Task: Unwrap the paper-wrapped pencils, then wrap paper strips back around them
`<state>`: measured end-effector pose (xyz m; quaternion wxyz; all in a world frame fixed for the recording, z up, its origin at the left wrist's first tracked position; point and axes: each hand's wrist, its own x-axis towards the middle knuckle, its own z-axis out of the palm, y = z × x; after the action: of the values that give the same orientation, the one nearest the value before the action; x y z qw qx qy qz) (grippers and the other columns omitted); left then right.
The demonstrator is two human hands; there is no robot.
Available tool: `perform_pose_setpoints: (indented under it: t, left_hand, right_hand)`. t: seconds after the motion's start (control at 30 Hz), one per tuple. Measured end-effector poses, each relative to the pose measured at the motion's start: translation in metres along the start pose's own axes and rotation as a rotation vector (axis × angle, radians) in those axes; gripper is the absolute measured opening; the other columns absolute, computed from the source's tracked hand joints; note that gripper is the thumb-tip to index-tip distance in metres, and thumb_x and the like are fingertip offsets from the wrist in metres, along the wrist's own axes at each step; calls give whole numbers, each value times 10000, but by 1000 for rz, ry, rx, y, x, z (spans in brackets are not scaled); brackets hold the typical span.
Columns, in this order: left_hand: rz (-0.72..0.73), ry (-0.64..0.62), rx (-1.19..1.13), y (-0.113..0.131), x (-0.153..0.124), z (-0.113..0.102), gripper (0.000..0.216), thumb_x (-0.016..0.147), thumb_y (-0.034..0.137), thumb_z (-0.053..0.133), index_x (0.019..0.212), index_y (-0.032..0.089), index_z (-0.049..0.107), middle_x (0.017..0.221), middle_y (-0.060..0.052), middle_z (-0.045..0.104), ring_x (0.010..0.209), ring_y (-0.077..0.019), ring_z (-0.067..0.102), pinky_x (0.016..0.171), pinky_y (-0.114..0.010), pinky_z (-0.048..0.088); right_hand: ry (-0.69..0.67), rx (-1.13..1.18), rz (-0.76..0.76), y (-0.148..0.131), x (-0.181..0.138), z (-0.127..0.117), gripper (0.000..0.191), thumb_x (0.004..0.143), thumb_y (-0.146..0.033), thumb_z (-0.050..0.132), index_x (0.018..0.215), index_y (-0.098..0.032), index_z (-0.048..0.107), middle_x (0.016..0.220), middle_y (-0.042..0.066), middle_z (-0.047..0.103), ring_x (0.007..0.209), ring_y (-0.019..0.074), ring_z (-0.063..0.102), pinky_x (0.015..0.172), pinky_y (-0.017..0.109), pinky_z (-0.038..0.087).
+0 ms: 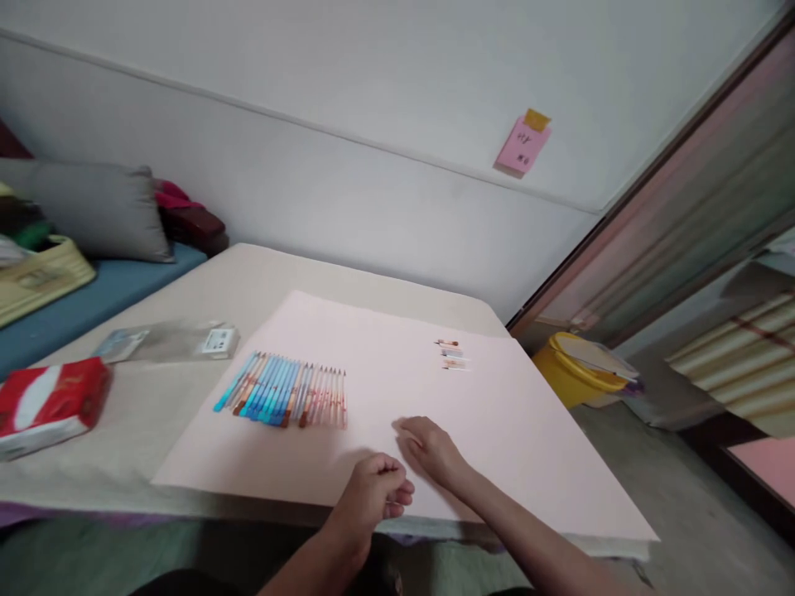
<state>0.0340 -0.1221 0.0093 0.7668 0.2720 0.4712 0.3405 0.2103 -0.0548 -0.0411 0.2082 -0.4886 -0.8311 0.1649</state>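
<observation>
My left hand [377,490] is just above the front edge of a pale pink sheet [397,331], its fingers loosely curled with nothing visible in them. Close by to the right, my right hand [433,451] rests on the sheet, fingers folded together; I see nothing in it. On the left of the sheet lies a row of slim pens [286,389], side by side, in blue, brown, grey and pinkish tones. A small group of similar pens [452,354] lies farther back on the right. Neither hand touches the pens.
At the left lie a red tissue pack [53,406] and a clear plastic bag [171,341]. A grey cushion [93,207] and a basket [46,277] sit beyond. A white wall [348,190] closes the back, and a yellow bucket [568,372] stands right of the table.
</observation>
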Motion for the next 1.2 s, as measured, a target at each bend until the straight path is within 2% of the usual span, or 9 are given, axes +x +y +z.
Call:
perform_pose_setpoints:
  t: [0.1,0.17,0.23,0.43,0.7,0.87,0.93,1.1,1.2]
  left_hand:
    - [53,-6,-41,2,-8,-1,184,699,298,584,769,134,539,782,-104,660,665,-131,590,618,-242,409]
    - [71,12,-75,3,-11,-3,165,699,282,581,758,137,529,772,-103,661,631,-117,582,599,-232,405]
    - [76,40,-105,5,-12,-7,155,693,271,585,744,139,520,760,-100,663,598,-105,573,576,-219,399]
    - [89,80,-230,13,-13,-17,146,669,242,608,731,146,517,702,-78,662,565,-102,583,534,-195,399]
    - [114,84,-246,18,-15,-18,99,682,211,584,690,161,500,628,-55,657,536,-106,590,506,-189,390]
    - [100,140,-237,13,-2,-22,86,685,192,571,719,162,497,642,-60,663,533,-107,590,503,-194,395]
    - [113,155,-224,10,4,-22,79,678,182,572,718,152,511,649,-67,664,522,-100,582,506,-194,399]
    - [153,213,-245,6,6,-22,102,652,179,602,718,139,536,635,-72,658,500,-94,566,505,-197,407]
    - [239,225,-292,10,5,-26,112,654,177,606,743,136,551,645,-65,655,532,-95,579,523,-192,414]
  right_hand:
    - [-43,124,161,-31,28,25,290,805,-177,500,1061,-190,635,999,58,672,859,170,612,763,268,459]
    - [-90,112,296,-50,49,41,291,792,-166,513,1057,-195,629,912,32,685,800,148,615,720,231,449]
    - [-78,70,361,-66,68,56,320,802,-165,485,1102,-191,593,862,31,684,764,143,614,676,225,438]
    - [-68,-119,524,-84,94,81,246,799,-203,455,1015,-176,570,838,89,668,723,191,608,581,265,394]
    - [-154,-255,577,-82,87,77,197,810,-282,476,890,-169,617,784,121,668,684,218,620,562,293,390]
    - [-245,-204,582,-74,73,67,97,744,-198,549,721,-162,636,702,97,675,620,192,629,505,246,373]
    - [-247,-196,594,-71,69,64,119,768,-191,521,743,-157,632,714,102,676,630,192,634,506,242,376]
    - [-170,-190,595,-70,68,66,213,852,-278,432,963,-165,574,823,112,672,723,212,635,561,264,397]
    - [-139,-151,567,-73,75,71,197,850,-284,434,961,-175,554,859,104,664,761,213,623,596,271,397]
